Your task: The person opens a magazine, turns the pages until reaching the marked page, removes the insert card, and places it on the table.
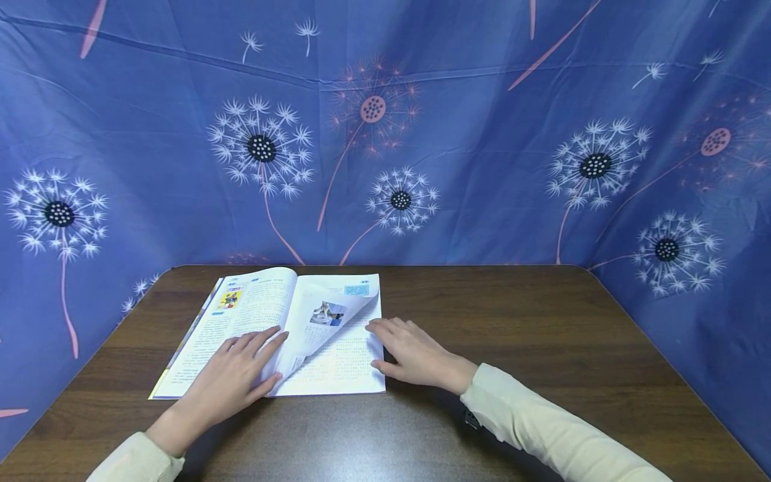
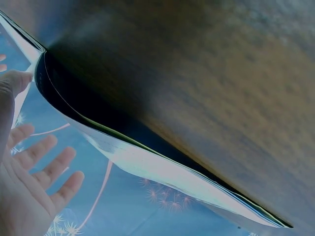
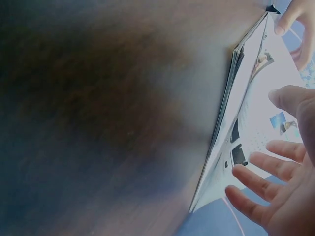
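A magazine (image 1: 241, 314) lies spread on the wooden table, printed pages facing up. One right-hand page (image 1: 328, 311) lifts and curls over diagonally toward the spine, partly covering the page beneath. My left hand (image 1: 231, 371) lies over the left half near the spine, fingers extended and its thumb near the bottom of the curled page. At the magazine's right edge is my right hand (image 1: 415, 351), its fingertips over the page margin. The right wrist view shows the fingers (image 3: 261, 184) of that hand spread, with nothing between them. The left wrist view shows the magazine's bottom edge (image 2: 162, 167) from low down.
The dark brown table (image 1: 512, 321) extends to the right of the magazine and in front of it. Behind it hangs a blue cloth (image 1: 470, 134) printed with dandelions. A small black object (image 1: 472, 420) shows under the right sleeve cuff.
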